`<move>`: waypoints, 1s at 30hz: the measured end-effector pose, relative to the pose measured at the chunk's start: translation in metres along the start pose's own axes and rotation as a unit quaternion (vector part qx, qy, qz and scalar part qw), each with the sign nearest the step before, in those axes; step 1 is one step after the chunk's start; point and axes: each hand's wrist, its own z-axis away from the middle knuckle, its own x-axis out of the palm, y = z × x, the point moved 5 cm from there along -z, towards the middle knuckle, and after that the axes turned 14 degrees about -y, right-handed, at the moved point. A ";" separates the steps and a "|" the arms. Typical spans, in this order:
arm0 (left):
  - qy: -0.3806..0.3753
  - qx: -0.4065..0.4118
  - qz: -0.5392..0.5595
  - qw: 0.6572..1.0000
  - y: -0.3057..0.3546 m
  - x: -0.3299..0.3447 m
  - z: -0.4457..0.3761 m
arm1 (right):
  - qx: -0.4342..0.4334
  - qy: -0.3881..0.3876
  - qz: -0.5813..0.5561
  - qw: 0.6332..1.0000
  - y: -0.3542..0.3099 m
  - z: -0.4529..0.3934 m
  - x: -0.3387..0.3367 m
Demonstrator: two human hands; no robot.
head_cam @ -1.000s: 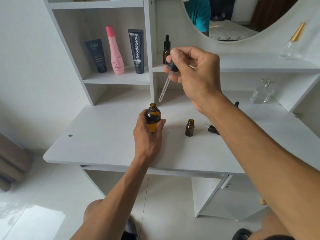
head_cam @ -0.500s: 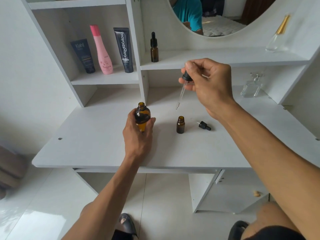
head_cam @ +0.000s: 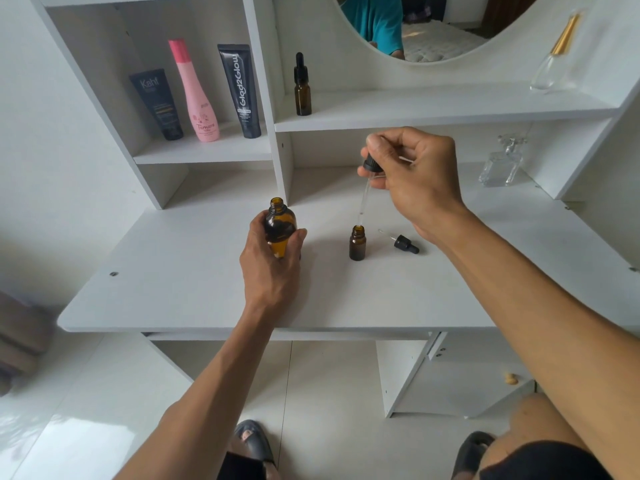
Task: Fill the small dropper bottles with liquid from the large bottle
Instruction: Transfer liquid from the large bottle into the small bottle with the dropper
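The left hand (head_cam: 272,268) grips the large amber bottle (head_cam: 280,227) around its lower body, fingers and thumb curled round the glass; the bottle stands uncapped on the white desk (head_cam: 194,282), its open neck clear above the hand. The right hand (head_cam: 414,178) pinches the black cap of a dropper (head_cam: 367,183) between thumb and fingertips, the other fingers curled in, with the glass pipette hanging down at a slight tilt. The pipette's tip is just above the open mouth of a small amber dropper bottle (head_cam: 357,243), which stands upright on the desk to the right of the large bottle and apart from it. Just beside the small bottle, on its right, a second dropper cap (head_cam: 403,242) lies on its side on the desk. Another small dropper bottle (head_cam: 302,87), capped, stands on the shelf under the mirror (head_cam: 433,32). Three cosmetic tubes (head_cam: 197,95) stand in the left shelf compartment, and a clear glass perfume bottle (head_cam: 500,162) sits at the back right.
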 end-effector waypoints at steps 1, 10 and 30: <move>0.000 0.000 -0.002 1.000 0.000 0.000 0.000 | 0.001 -0.001 0.004 1.000 0.001 0.000 0.000; -0.001 -0.004 0.002 1.000 0.002 0.000 0.001 | 0.007 -0.013 0.031 0.999 0.007 0.001 0.004; -0.002 0.001 0.005 1.000 0.000 0.000 0.000 | 0.002 -0.019 0.062 0.998 0.005 0.000 0.009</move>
